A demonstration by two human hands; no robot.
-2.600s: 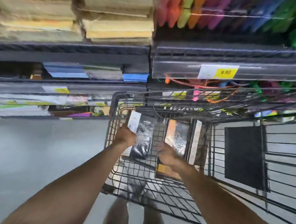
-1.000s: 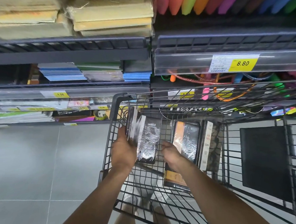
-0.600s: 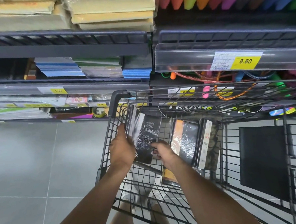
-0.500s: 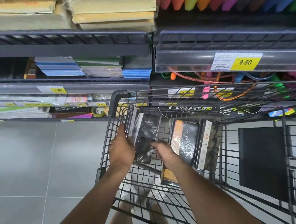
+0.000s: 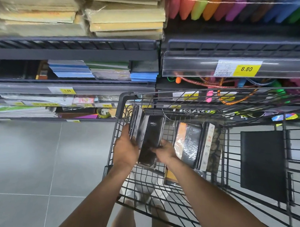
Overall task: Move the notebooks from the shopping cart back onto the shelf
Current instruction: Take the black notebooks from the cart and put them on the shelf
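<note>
L hand (image 5: 125,150) grip is clamped on a stack of wrapped notebooks (image 5: 134,123), held upright inside the shopping cart (image 5: 121,103) near its front-left corner. The stack rises above the palm. R hand (image 5: 164,151) grip pinches the front black notebook (image 5: 151,136) at its lower right edge, prob. w/ thumb on the cover. Other notebooks (image 5: 190,143) lean just right of it. Shelf (image 5: 74,53) stands beyond the cart.
</note>
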